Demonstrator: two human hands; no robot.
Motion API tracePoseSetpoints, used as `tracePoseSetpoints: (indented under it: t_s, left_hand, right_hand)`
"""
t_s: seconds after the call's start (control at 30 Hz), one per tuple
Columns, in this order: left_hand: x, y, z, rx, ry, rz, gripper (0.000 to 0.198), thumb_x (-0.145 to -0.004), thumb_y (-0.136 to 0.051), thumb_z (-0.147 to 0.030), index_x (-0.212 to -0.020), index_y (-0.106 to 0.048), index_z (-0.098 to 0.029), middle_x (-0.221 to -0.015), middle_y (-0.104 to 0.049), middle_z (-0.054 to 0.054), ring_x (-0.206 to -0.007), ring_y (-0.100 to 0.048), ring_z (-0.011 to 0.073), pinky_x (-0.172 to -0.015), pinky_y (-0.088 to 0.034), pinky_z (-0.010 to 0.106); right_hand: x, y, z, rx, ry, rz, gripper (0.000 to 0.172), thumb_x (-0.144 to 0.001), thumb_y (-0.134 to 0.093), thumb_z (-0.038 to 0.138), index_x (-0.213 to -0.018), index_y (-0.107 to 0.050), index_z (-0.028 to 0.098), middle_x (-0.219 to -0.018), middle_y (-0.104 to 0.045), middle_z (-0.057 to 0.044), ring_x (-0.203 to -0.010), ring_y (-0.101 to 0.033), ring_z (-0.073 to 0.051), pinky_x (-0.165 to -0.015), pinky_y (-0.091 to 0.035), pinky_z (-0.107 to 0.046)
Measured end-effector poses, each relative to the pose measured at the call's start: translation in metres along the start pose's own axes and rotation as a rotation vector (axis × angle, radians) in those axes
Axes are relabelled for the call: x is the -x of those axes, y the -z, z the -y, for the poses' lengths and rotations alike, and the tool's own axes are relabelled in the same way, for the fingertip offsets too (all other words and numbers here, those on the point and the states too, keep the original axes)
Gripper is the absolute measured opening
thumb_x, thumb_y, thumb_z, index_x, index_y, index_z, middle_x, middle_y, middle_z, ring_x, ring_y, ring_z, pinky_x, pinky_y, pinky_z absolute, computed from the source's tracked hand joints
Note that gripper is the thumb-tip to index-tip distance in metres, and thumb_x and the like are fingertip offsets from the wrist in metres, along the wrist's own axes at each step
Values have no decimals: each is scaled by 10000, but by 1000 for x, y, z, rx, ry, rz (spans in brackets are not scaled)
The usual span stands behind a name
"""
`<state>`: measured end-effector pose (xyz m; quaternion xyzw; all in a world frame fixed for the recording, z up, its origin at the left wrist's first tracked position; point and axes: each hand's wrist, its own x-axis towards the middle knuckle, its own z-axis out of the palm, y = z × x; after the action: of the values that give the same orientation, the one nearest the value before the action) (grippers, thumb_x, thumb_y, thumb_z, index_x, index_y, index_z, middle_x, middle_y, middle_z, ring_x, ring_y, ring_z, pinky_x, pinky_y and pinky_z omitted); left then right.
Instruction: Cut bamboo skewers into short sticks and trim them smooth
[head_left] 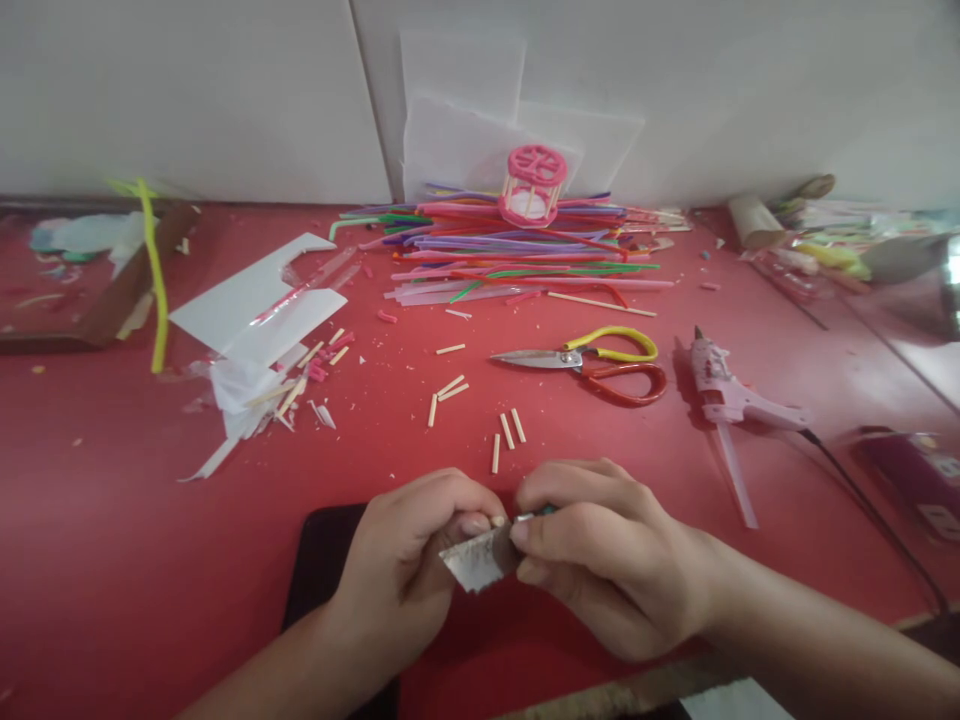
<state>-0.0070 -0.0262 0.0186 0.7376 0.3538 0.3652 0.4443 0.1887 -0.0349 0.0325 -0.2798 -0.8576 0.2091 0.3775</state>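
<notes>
Close together at the front, both my hands are closed in a pinch. Between the thumb and fingers of my left hand [420, 550] shows the pale end of a small wooden stick [497, 521]; the rest of it is hidden. My right hand [615, 550] grips a flat, silvery blade [480, 562] with a slanted end, which lies against the stick end. A bit of teal shows by the right fingers, perhaps its handle. Several short cut wooden sticks [495, 453] lie on the red table just beyond my hands.
Yellow-and-red-handled scissors [615, 365] and a pink glue gun [720, 385] lie ahead and right. A pink round-framed model [534, 190] stands on coloured pipe cleaners [517, 245]. Paper scraps [244, 395] lie left. A dark flat device [322, 550] is under my left arm.
</notes>
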Motion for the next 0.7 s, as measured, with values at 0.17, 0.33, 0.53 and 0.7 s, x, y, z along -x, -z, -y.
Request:
tracePoseSetpoints:
  t_s: [0.17, 0.33, 0.53, 0.7]
  left_hand:
    - [4, 2, 3, 13, -7, -3, 244, -903, -449, -62, -744, -574, -199, -631, -592, -38, -527, -530, 72, -516, -412, 156]
    - [8, 0, 7, 143, -35, -11, 208, -931, -480, -82, -849, -620, -213, -652, -600, -25, -589, -574, 98, -589, -471, 192]
    - [5, -7, 9, 293, 124, -200, 176, -971, -501, -129, -934, -632, -239, -753, -690, -32, -659, -636, 72, -664, -529, 139]
    - [5, -10, 6, 478, 203, -191, 114, -974, -527, -178, -951, -627, -226, -812, -730, -13, -675, -672, 83, -666, -561, 163]
  right_hand:
    - [0, 3, -7, 38, 11, 14, 79, -922, -466, 132, -901, -519, 188, -741, -600, -31, -594, -527, -125, -551, -441, -254]
    - [4, 16, -26, 154, -206, -231, 102, -890, -545, 108, -905, -536, 209, -729, -611, -7, -672, -614, -136, -587, -487, -237]
    - [3, 13, -24, 95, -173, -223, 80, -896, -554, 125, -918, -541, 201, -738, -629, -4, -618, -593, -112, -561, -493, -216]
    - [3, 9, -22, 78, -206, -256, 74, -905, -544, 132, -928, -536, 202, -749, -630, -11, -667, -620, -122, -595, -509, -224]
